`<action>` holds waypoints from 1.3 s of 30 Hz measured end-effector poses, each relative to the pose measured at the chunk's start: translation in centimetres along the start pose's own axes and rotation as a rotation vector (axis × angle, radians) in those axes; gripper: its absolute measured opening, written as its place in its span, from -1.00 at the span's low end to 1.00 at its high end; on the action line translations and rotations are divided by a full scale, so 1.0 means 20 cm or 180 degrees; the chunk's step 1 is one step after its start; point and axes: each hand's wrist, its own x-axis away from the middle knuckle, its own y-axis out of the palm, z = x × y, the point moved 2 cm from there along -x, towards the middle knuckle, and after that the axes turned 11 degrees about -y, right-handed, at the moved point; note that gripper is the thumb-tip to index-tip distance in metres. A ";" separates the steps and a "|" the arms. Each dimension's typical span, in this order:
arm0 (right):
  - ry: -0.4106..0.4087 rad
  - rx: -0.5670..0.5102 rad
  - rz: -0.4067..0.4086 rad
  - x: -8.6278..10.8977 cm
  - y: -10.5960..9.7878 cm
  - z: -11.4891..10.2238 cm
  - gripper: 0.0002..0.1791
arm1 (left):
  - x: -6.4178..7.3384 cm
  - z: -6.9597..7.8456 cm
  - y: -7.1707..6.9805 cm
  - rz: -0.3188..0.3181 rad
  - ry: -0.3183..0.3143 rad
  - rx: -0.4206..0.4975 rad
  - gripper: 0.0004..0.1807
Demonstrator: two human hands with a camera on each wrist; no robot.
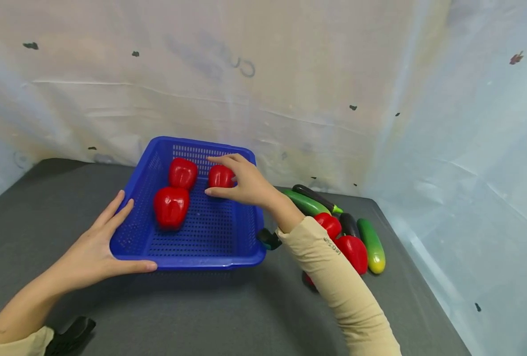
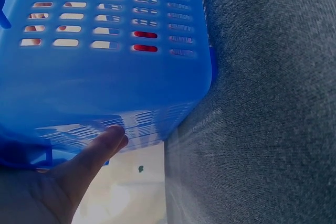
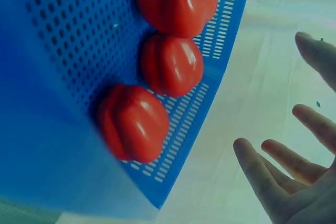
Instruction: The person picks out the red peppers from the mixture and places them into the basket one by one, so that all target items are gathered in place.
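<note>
My left hand (image 1: 91,249) braces the near left corner of a blue plastic basket (image 1: 248,247), its thumb along the front rim and its fingers spread against the left side. Over the basket's far right part, my right hand (image 1: 245,183) is spread with nothing in its grasp. Just beyond that hand's thumb and fingers lies a red bell pepper (image 1: 220,176) on the basket floor. Two more red bell peppers, one at the back (image 1: 183,173) and one in front of it (image 1: 171,207), lie touching on the left. In the right wrist view, the fingers (image 3: 257,169) stand apart from the peppers.
Right of the basket, a pile holds red bell peppers (image 1: 353,252), green cucumbers (image 1: 371,244) and dark purple eggplants (image 1: 313,194). The right forearm hides part of it. A grey cloth (image 1: 192,316) covers the table, and pale plastic sheeting (image 1: 290,74) hangs behind.
</note>
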 end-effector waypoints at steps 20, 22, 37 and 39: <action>0.0024 0.0031 0.0060 0.16 -0.02 0.09 -0.26 | -0.01 -0.01 0.00 -0.0017 -0.0001 -0.0015 0.38; 0.0056 0.0044 0.0063 0.18 -0.02 0.11 -0.27 | -0.01 -0.01 0.00 -0.0016 0.0009 -0.0004 0.38; 0.0230 0.0038 0.0149 0.32 -0.04 0.20 -0.30 | -0.01 -0.01 0.00 -0.0034 0.0019 0.0022 0.37; 0.0217 0.0039 0.0171 0.34 -0.05 0.22 -0.30 | -0.01 -0.01 0.00 -0.0041 0.0006 0.0020 0.37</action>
